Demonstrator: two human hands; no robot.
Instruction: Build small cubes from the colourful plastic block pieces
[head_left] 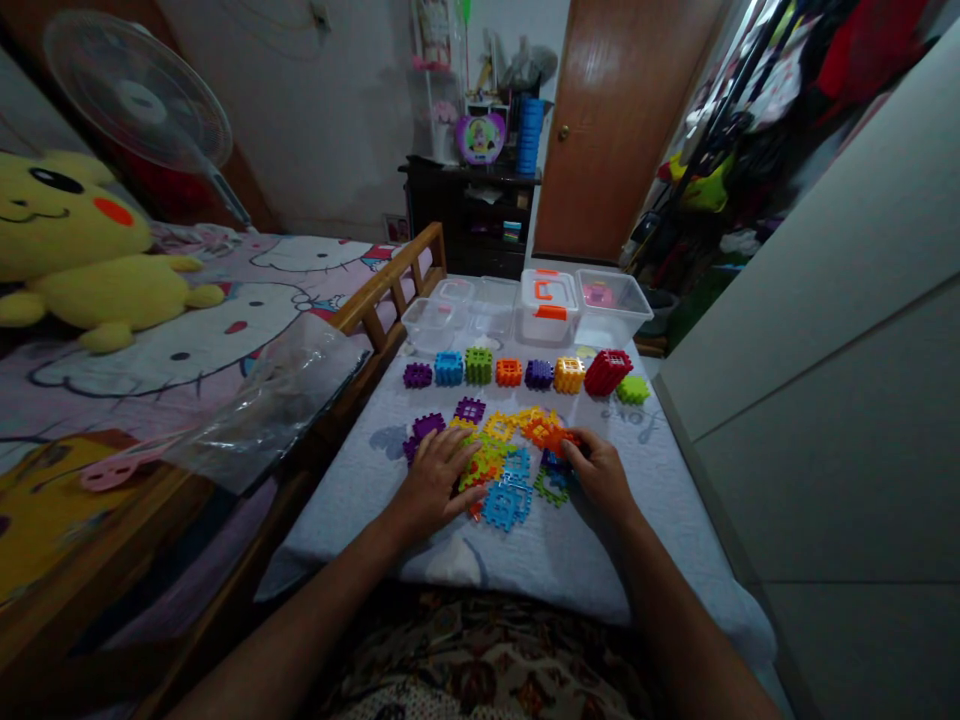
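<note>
A loose pile of flat plastic interlocking building tiles lies before me. My left hand (pixel 429 480) rests on the pile with its fingers spread, over lime green tiles (pixel 491 452) and beside purple tiles (pixel 425 427). At the pile's right side, my right hand (pixel 602 472) pinches the edge of an orange tile (pixel 545 433). Light blue tiles (pixel 506 505) lie at the near side, with a green tile (pixel 553 486) to their right. Yellow tiles (pixel 500 427) are at the far side. Some tiles under my left hand are hidden.
Behind the pile stands a row of tiles grouped by colour, including a blue stack (pixel 448 368) and a tall red stack (pixel 608 372). Farther back are clear plastic boxes, one a lidded box (pixel 549 325) with orange latches. A wooden bed rail (pixel 390 285) borders the left; a pale cabinet (pixel 817 330) the right.
</note>
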